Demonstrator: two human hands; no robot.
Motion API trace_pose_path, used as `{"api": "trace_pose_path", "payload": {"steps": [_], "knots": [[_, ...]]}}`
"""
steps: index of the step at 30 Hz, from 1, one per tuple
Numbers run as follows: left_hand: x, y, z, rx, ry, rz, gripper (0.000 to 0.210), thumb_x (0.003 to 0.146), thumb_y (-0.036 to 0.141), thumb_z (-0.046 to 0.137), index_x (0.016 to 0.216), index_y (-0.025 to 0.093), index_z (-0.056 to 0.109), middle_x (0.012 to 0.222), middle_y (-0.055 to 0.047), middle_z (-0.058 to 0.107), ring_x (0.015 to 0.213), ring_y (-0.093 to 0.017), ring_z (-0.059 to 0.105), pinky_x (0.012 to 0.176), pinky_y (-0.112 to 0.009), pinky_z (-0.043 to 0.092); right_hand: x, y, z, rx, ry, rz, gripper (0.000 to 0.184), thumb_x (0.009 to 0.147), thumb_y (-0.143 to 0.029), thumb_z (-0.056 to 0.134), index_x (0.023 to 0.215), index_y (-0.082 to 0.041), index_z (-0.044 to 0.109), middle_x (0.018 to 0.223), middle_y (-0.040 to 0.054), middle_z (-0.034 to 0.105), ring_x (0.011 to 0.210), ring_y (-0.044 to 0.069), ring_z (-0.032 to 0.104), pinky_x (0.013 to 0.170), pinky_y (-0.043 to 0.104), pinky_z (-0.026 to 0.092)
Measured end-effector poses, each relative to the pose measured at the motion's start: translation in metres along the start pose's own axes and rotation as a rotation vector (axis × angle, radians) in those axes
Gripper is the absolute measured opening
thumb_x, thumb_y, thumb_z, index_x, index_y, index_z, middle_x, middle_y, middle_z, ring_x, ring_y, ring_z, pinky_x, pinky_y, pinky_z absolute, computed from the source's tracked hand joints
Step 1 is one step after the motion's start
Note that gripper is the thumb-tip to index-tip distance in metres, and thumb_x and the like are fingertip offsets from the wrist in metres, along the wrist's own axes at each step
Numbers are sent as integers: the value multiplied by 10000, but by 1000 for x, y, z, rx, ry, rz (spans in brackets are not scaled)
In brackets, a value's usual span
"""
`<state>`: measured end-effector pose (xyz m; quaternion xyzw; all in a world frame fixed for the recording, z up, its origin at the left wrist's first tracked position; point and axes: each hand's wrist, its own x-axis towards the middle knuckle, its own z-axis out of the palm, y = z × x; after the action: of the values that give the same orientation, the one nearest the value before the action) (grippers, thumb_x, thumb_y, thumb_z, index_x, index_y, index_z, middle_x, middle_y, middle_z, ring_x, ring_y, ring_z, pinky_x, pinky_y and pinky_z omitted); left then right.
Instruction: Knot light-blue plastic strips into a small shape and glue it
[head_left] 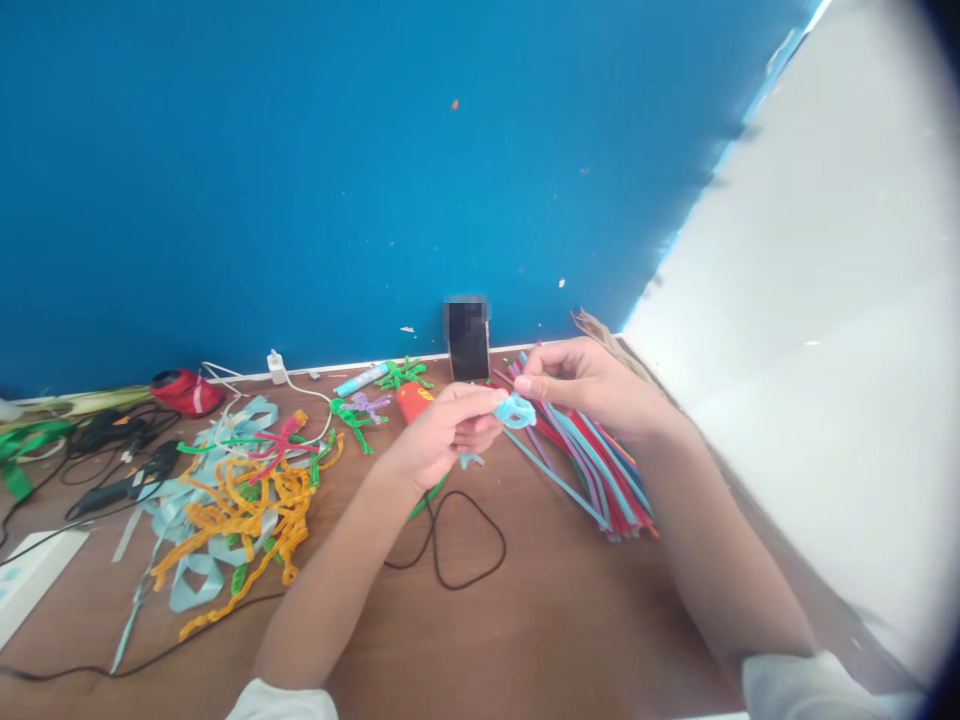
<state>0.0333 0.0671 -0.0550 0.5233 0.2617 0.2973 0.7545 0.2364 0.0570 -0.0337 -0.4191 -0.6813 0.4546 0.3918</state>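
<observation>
A light blue pipe cleaner, bent into small loops, is held up over the table between my two hands. My left hand is closed on its left side, thumb on top. From the right, my right hand pinches its upper edge between thumb and forefinger. One straight blue length runs down and to the right below the loops; whether it joins them I cannot tell. Behind my right hand lies a bundle of coloured pipe cleaners, in red, blue and purple. A small light blue piece shows beneath my left hand.
A phone leans on the blue wall. Orange pipe-cleaner shapes and pale blue ribbon are heaped at left, near a hot glue gun. Green shapes, a red object and a looped black cable lie nearby.
</observation>
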Motion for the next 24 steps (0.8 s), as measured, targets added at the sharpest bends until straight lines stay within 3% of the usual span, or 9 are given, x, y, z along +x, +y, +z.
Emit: {"api": "trace_pose_path", "payload": {"steps": [5, 10, 18, 24], "knots": [[2, 1, 3, 337, 198, 80, 469, 847, 430, 626, 517, 170, 418, 509, 48, 330, 474, -59, 218, 492, -278, 107, -3, -5, 6, -186, 144, -28, 371, 893, -467, 652, 691, -157, 631, 671, -4, 572, 640, 125, 483, 625, 283, 351], [4, -3, 5, 464, 405, 212, 444, 893, 411, 566, 547, 177, 417, 543, 48, 313, 521, -84, 243, 512, -279, 155, -8, -13, 15, -267, 208, -84, 304, 935, -352, 566, 706, -159, 617, 641, -15, 541, 628, 121, 470, 612, 278, 338], [9, -9, 6, 259, 504, 256, 405, 890, 468, 588, 623, 168, 538, 504, 70, 271, 468, -70, 202, 482, -264, 105, -8, -14, 24, -315, 187, -122, 242, 924, -248, 540, 705, -163, 602, 642, -24, 517, 616, 112, 441, 585, 272, 310], [11, -10, 7, 41, 491, 280, 389, 848, 469, 685, 660, 151, 566, 521, 73, 314, 450, -42, 224, 457, -222, 130, -8, -12, 28, -305, 101, -105, 257, 947, -278, 521, 722, -165, 574, 651, -34, 474, 630, 107, 416, 586, 265, 300]]}}
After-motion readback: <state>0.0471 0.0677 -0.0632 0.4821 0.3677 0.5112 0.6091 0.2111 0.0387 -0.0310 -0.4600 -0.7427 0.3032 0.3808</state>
